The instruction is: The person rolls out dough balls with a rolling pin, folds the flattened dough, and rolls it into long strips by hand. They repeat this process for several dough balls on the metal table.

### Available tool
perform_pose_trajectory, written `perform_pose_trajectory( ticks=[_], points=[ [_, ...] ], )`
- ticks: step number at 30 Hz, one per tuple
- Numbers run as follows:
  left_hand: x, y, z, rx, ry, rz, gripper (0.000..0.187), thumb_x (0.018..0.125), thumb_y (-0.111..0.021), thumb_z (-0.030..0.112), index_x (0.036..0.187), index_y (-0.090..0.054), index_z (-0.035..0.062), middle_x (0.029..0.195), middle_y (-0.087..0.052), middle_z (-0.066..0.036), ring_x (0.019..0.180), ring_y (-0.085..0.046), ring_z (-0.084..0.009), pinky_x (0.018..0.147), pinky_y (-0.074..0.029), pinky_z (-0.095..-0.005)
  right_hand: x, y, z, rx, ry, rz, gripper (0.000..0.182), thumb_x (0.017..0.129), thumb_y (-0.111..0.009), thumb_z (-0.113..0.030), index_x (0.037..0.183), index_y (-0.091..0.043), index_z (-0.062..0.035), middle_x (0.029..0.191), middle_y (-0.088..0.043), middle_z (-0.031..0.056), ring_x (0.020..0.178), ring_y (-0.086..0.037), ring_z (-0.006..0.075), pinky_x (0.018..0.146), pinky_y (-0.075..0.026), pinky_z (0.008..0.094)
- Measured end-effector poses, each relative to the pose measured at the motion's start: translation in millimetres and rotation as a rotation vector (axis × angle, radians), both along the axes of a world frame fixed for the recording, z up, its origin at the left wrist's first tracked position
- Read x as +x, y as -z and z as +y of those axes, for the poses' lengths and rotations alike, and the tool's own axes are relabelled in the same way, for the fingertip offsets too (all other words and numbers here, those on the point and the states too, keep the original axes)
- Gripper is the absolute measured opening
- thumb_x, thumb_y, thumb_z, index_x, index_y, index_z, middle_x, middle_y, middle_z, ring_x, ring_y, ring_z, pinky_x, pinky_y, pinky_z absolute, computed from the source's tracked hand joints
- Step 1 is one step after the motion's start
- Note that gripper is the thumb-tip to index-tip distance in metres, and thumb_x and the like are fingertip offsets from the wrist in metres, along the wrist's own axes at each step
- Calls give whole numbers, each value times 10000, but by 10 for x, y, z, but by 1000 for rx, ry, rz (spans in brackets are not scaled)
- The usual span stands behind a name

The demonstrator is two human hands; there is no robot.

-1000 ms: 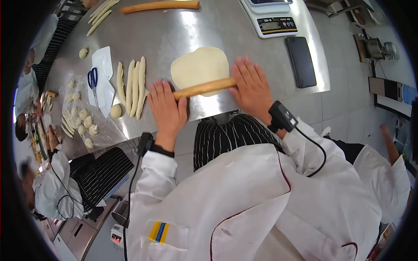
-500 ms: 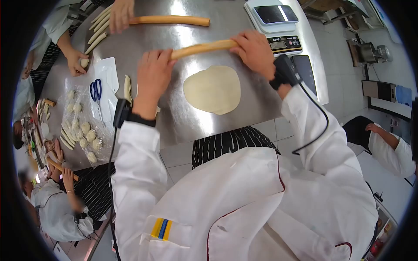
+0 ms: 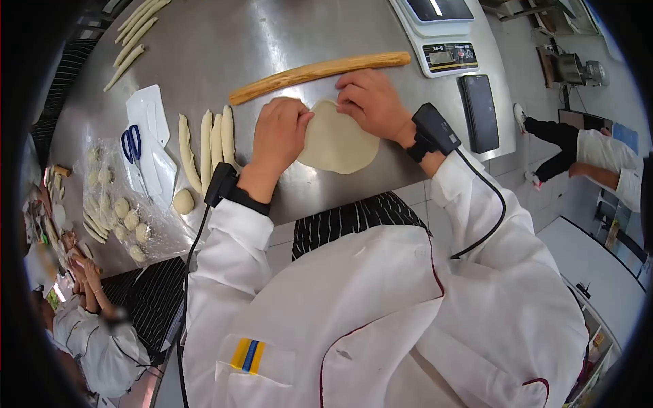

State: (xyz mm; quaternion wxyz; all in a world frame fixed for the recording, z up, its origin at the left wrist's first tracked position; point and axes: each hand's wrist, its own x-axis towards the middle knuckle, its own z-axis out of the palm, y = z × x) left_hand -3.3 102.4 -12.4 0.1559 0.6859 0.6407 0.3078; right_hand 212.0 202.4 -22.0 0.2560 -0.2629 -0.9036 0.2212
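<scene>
A thin flattened sheet of dough (image 3: 340,146) lies on the steel table in front of me. My left hand (image 3: 281,132) is closed at its upper left edge, thumb and fingers pinching the dough. At the upper right edge, my right hand (image 3: 374,103) has its fingers curled onto the sheet in a pinch. Just beyond both hands a wooden rolling pin (image 3: 320,73) rests on the table, held by neither. To the left of my left hand are several long dough strips (image 3: 206,149) and one round dough ball (image 3: 183,201).
Blue-handled scissors (image 3: 133,144) lie on a white plastic scraper (image 3: 155,170), beside plastic-covered dough balls (image 3: 122,207). More dough strips (image 3: 132,41) are at the far left. A digital scale (image 3: 449,58) and a phone (image 3: 479,113) sit at right. Other people stand left and right.
Both hands have let go of the rolling pin, which now lies farther off, and have taken the dough's far edge. The co-worker's hands at the upper left are out of view.
</scene>
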Motion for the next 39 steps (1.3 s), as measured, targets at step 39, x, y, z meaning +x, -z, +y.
perform_pose_trajectory(
  ticks=[39],
  points=[
    [569,-27,-1096,33,106,412,622,790,-709,405,1275,-609,28,1202,-595,-168,1144,-542,-365,1053,-388,-532,482,-72,-998,190,-165,-160,566,738,-744,-392,1169,-656,-37,1107,-576,74,1063,-557,270,1004,-449,434]
  ],
)
